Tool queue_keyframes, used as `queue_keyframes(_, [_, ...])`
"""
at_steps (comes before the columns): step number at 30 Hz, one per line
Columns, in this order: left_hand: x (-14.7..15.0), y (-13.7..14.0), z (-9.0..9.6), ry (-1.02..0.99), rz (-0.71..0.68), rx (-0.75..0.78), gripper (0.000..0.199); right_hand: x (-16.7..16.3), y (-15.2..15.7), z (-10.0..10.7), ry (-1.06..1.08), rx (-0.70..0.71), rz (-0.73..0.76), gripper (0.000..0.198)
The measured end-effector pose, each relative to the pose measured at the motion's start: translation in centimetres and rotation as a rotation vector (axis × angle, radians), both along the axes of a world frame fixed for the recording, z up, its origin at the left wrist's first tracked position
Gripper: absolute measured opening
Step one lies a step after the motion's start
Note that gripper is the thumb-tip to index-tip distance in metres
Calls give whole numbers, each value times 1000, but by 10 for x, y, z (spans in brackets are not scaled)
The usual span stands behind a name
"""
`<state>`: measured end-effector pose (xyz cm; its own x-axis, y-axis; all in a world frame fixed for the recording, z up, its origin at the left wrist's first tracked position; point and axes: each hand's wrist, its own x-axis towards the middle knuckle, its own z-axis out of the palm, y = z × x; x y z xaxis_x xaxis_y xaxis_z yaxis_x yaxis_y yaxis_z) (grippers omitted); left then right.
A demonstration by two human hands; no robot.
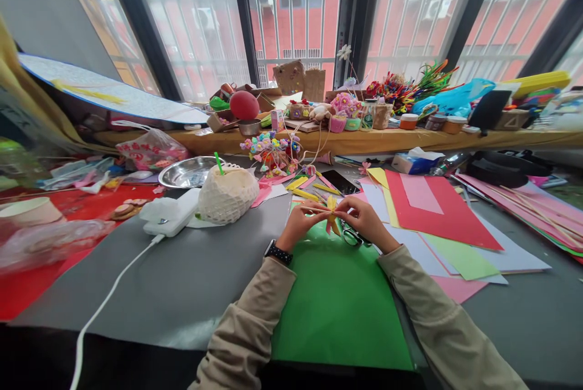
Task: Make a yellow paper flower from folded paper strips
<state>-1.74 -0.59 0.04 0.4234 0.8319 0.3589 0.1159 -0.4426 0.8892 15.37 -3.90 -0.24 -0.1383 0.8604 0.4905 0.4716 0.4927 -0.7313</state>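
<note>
A small yellow paper flower (pixel 333 203) with a bit of pink below it is pinched between the fingertips of my left hand (pixel 303 223) and my right hand (pixel 359 218). Along the left fingers lies a thin pale stick, partly hidden by them. Both hands are closed and close together, just above the far end of a green sheet (pixel 341 299). Scissors (pixel 351 237) lie on the table right beside my right hand, partly covered by it. Cut yellow and pink paper strips (pixel 306 194) lie beyond my hands.
To the left stand a coconut (pixel 228 194) with a green straw, a metal tray (pixel 182 178) and a white power adapter (pixel 172 214) with a cable. Red paper (pixel 423 208) and other sheets lie right. A phone (pixel 340 183) and paper flowers (pixel 273 150) are behind.
</note>
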Motion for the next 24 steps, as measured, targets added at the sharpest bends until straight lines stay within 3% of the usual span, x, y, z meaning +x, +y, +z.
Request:
queue_keyframes(6, [0,-1,1,35,18,49,18,-2,0,1,63,-83,-15,31])
queue_keyframes(14, [1,-2,0,95,-4,132,15,-1,2,-1,133,-319,-3,33])
queue_keyframes(24, [1,-6,4,50,1,133,17,1,1,2,-68,-137,17,31])
